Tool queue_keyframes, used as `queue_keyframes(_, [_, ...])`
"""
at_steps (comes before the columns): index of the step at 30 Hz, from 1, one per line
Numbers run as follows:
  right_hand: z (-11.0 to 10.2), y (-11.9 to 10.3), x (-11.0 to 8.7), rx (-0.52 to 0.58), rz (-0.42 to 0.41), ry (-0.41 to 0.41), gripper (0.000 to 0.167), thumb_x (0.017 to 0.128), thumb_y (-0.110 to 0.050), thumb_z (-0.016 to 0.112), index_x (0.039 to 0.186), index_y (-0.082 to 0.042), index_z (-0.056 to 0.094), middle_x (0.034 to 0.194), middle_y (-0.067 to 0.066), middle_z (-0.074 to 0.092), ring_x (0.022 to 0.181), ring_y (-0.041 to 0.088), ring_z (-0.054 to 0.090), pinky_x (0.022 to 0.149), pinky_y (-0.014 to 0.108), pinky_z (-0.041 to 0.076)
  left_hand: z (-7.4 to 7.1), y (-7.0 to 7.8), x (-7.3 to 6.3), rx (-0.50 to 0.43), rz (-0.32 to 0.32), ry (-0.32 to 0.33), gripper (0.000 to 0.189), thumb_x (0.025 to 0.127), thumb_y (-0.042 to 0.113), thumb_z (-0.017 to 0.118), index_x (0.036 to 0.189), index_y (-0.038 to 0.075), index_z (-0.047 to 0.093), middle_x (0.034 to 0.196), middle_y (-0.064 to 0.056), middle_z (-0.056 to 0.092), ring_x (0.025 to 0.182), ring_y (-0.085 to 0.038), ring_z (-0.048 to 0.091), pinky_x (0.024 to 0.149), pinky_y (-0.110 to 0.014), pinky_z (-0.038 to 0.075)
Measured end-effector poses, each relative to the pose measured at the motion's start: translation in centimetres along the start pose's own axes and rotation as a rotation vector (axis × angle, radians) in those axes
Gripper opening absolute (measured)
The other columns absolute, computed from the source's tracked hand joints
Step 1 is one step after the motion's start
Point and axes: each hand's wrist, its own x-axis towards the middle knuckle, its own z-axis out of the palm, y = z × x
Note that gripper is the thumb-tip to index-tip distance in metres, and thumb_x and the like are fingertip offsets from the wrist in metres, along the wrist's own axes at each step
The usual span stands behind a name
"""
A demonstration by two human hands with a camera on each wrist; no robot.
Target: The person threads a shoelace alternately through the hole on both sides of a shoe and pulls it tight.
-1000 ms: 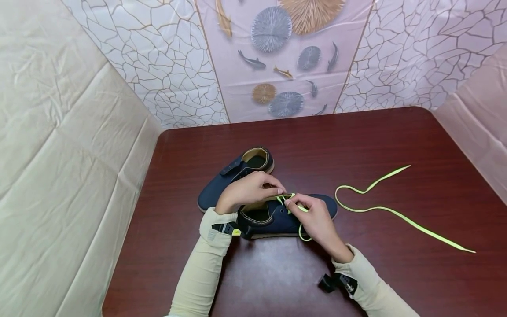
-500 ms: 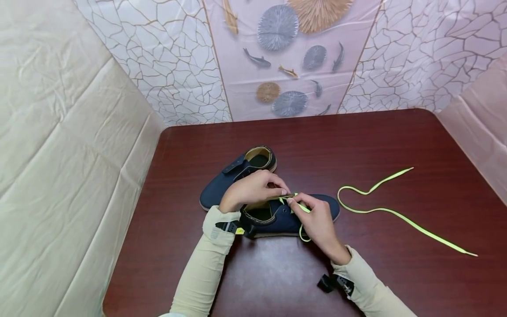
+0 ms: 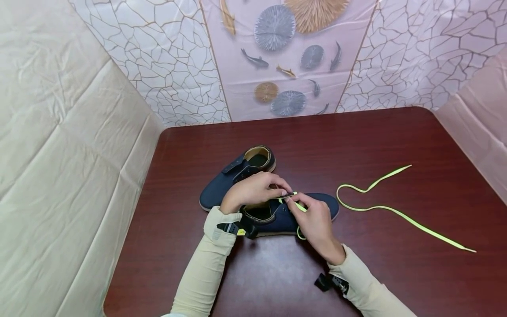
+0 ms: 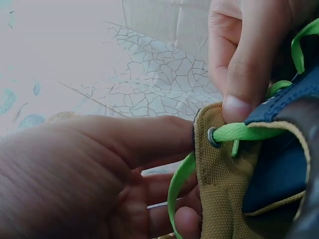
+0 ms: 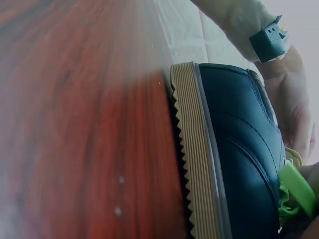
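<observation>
Fingers of your left hand (image 3: 250, 192): drawn together, pinching the eyelet flap (image 4: 215, 177) of the near shoe (image 3: 277, 223), apparently to steady it. Fingers of your right hand (image 3: 317, 223): drawn together on green lace (image 5: 298, 188) beside that flap, seemingly to control it. Near shoe: sole down on the table (image 3: 396, 141). Far shoe (image 3: 219, 187): beyond, leftward. Loose lace (image 3: 439, 238): rightward.

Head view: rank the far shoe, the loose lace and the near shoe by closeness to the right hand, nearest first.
1. Near shoe: directly at the right hand, mostly on its left.
2. Loose lace: to the hand's right, its closest bend just short of the near shoe.
3. Far shoe: off to the left, behind the near shoe.
</observation>
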Motion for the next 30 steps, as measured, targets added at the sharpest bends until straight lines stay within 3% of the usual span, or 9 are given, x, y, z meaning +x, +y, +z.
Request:
queue_keyframes(4, [0.1, -0.1, 0.0, -0.067, -0.035, 0.015, 0.009, 0.091, -0.015, 0.083, 0.083, -0.016, 0.078, 0.058, -0.015, 0.03, 0.049, 0.009, 0.033, 0.05, 0.029, 0.029, 0.0, -0.1, 0.1, 0.026, 0.015, -0.006, 0.027, 0.11, 0.021, 0.059, 0.129, 0.016, 0.076, 0.127, -0.001, 0.074, 0.112, -0.013, 0.069, 0.095, -0.028, 0.053])
queue_keyframes(9, [0.3, 0.2, 0.0, -0.088, -0.056, 0.045, 0.006, 0.089, -0.017, 0.085, 0.085, -0.016, 0.08, 0.055, -0.01, 0.043, 0.05, 0.012, 0.04, 0.051, 0.034, 0.036, 0.8, 0.0, 0.8, 0.014, -0.004, 0.027, 0.028, 0.111, 0.024, 0.057, 0.127, 0.015, 0.078, 0.125, -0.001, 0.075, 0.114, -0.014, 0.069, 0.098, -0.029, 0.052])
queue_keyframes(13, [0.4, 0.4, -0.1, -0.068, -0.061, 0.058, 0.004, 0.089, -0.016, 0.084, 0.087, -0.013, 0.083, 0.063, -0.002, 0.068, 0.051, 0.014, 0.053, 0.051, 0.036, 0.042, 1.4, 0.3, 1.2, 0.004, -0.011, 0.081, 0.024, 0.11, 0.023, 0.06, 0.12, 0.017, 0.08, 0.119, 0.001, 0.076, 0.105, -0.012, 0.069, 0.091, -0.028, 0.053])
queue_keyframes(17, [0.5, 0.4, -0.2, -0.057, -0.065, 0.066, 0.005, 0.089, -0.016, 0.085, 0.089, -0.011, 0.084, 0.073, 0.002, 0.076, 0.053, 0.017, 0.059, 0.052, 0.037, 0.044, 1.6, 0.0, 1.2, -0.055, -0.003, 0.109, 0.019, 0.108, 0.022, 0.063, 0.115, 0.019, 0.081, 0.111, 0.005, 0.078, 0.089, -0.007, 0.068, 0.082, -0.025, 0.053])
queue_keyframes(20, [0.6, 0.5, -0.2, -0.071, -0.079, 0.072, 0.006, 0.088, -0.017, 0.086, 0.09, -0.012, 0.084, 0.079, 0.004, 0.078, 0.056, 0.021, 0.064, 0.053, 0.04, 0.047, 1.5, -0.2, 1.1, -0.09, 0.013, 0.101, 0.019, 0.108, 0.023, 0.063, 0.115, 0.019, 0.081, 0.108, 0.006, 0.078, 0.083, -0.006, 0.066, 0.079, -0.025, 0.052])
queue_keyframes(23, [0.7, 0.5, -0.1, -0.099, -0.119, 0.078, 0.007, 0.088, -0.018, 0.087, 0.091, -0.013, 0.084, 0.085, 0.005, 0.08, 0.061, 0.024, 0.07, 0.054, 0.043, 0.051, 1.3, -0.4, 1.0, -0.104, 0.024, 0.08, 0.022, 0.109, 0.027, 0.062, 0.118, 0.018, 0.08, 0.109, 0.006, 0.078, 0.086, -0.004, 0.067, 0.082, -0.025, 0.053])
queue_keyframes(30, [0.6, 0.9, -0.1, -0.162, -0.205, 0.087, 0.009, 0.089, -0.017, 0.086, 0.094, -0.01, 0.084, 0.084, 0.007, 0.078, 0.057, 0.021, 0.066, 0.049, 0.04, 0.048, 0.7, -0.4, 0.6, -0.125, 0.028, 0.038, 0.025, 0.108, 0.027, 0.063, 0.124, 0.015, 0.079, 0.115, 0.003, 0.078, 0.096, -0.005, 0.069, 0.087, -0.025, 0.054])
